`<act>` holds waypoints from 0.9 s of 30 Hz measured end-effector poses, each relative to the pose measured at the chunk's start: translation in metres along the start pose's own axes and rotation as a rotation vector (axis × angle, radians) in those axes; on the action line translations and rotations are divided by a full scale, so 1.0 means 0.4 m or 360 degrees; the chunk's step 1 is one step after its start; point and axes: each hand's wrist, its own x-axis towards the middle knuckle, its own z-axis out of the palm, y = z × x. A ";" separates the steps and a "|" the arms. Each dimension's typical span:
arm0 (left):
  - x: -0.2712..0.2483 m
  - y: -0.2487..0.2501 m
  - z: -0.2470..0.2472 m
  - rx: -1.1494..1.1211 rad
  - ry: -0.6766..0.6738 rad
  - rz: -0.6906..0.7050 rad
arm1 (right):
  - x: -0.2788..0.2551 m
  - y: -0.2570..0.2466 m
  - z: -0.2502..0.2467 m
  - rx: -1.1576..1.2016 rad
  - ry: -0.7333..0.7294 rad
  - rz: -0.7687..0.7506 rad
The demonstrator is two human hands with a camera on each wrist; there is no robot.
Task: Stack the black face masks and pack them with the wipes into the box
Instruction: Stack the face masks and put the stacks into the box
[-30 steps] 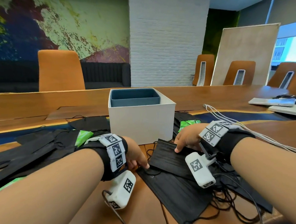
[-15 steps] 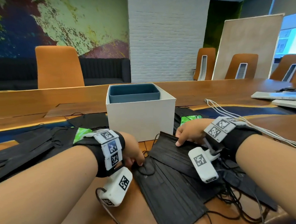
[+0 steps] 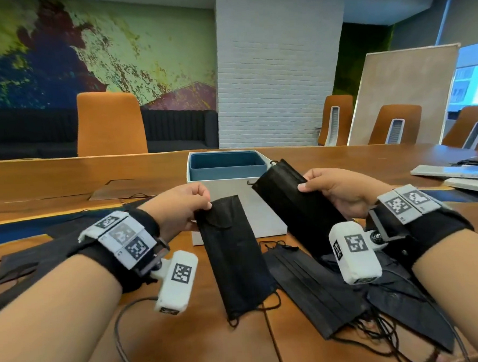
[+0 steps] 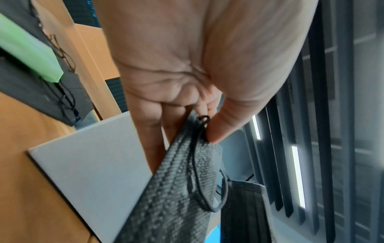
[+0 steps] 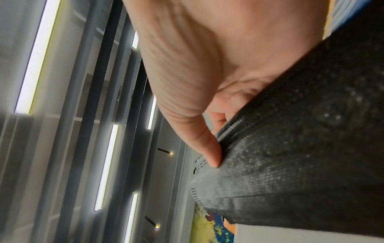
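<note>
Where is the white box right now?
In the head view, the white box sits mid-table, just behind the two black masks held up in front.

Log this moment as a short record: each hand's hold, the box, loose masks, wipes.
left hand: left hand pinches the top corner of the left mask, which hangs down
right hand: right hand holds the right mask by its edge, tilted, in front of the box
box: box open, white, blue lining; contents not visible
loose masks: spare masks lie on the table
wipes: green pack visible in left wrist view only, on dark masks
</note>
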 end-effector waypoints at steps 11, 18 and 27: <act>-0.006 -0.055 -0.016 -0.0654 0.0083 0.0143 | 0.006 -0.007 0.139 0.0729 -0.0348 -0.0130; -0.007 -0.092 -0.025 -0.0725 0.0035 0.0109 | 0.058 0.044 0.219 0.0802 -0.0311 0.0091; -0.012 -0.092 -0.037 -0.0937 0.0088 0.0161 | 0.101 0.100 0.286 0.0814 -0.0300 -0.0085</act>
